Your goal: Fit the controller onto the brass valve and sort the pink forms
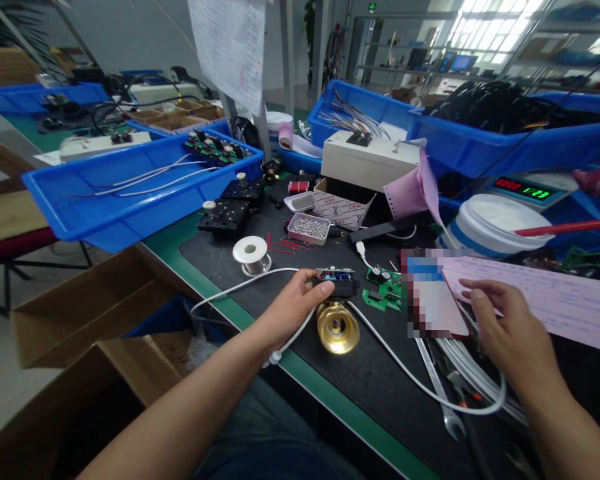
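My left hand (305, 300) grips a black housing (344, 288) with an open top that shows a circuit board and blue parts. Below it sits a brass valve body (338, 328), its round threaded opening toward me. White cables (395, 367) run out from the housing on both sides. My right hand (510, 327) hovers beside a phone (440, 300) with a red edge, its screen partly blurred out. The fingers of that hand are loosely bent and apart, with nothing in them. Green circuit boards (384, 288) lie between the housing and the phone.
A solder spool (251, 255), a tray of small metal parts (309, 229) and red tubing pieces (286, 247) lie on the black mat. A wrench (440, 393) and coiled white cable are at right. Blue bins (145, 187) and a white tub (500, 223) stand behind.
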Available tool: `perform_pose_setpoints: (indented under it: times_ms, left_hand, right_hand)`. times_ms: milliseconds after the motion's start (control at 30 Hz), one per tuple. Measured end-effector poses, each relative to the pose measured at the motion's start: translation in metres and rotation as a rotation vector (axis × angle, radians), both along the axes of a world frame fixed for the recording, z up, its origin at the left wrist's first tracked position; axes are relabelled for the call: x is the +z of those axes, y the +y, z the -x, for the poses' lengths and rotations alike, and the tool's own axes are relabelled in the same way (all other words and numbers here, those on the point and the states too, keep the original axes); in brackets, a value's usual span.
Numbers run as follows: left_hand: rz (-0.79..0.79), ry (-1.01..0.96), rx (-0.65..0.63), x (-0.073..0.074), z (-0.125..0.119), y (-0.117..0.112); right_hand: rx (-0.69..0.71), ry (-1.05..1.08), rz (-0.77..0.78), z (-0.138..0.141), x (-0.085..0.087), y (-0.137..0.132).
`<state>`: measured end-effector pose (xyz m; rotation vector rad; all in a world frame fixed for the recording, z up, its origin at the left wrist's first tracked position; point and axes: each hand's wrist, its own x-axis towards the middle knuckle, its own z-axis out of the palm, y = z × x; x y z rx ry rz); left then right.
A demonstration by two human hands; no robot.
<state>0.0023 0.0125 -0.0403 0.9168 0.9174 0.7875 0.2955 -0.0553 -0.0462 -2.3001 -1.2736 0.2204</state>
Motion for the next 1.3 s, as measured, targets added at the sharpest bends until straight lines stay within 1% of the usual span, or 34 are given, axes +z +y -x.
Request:
perform_pose_setpoints:
  times_ms: [133, 333, 633, 900, 1167, 1300]
  left_hand:
    - [-0.005, 0.010, -0.004, 0.0004, -0.0007, -0.0002]
    - [-0.021, 0.024, 0.026, 0.0009, -0.0014, -0.0010]
    - [-0.030, 0.016, 0.034, 0.0030, -0.0030, -0.0024]
    - [-0.016, -0.004, 0.017, 0.0009, -0.0025, -0.0019]
    - [-0.008, 0.023, 0.027, 0.0066, -0.0041, -0.0021]
    - [0.011, 0.018, 0.028, 0.0070, -0.0044, -0.0023]
  right_hand:
    - [-0.001, 0.002, -0.018, 0.0023, 0.0019, -0.0007]
    - [0.022, -0.031, -0.041, 0.0042, 0.0022, -0.0003]
    - [0.043, -0.073, -0.032, 0.0010, -0.0008, -0.0009]
    - [0.032, -0.093, -0.029, -0.0008, -0.0042, 0.0000]
    - [0.045, -0.098, -0.043, -0.0005, -0.0029, -0.0001]
    - [0.057, -0.109, -0.041, -0.0008, -0.0031, -0.0011]
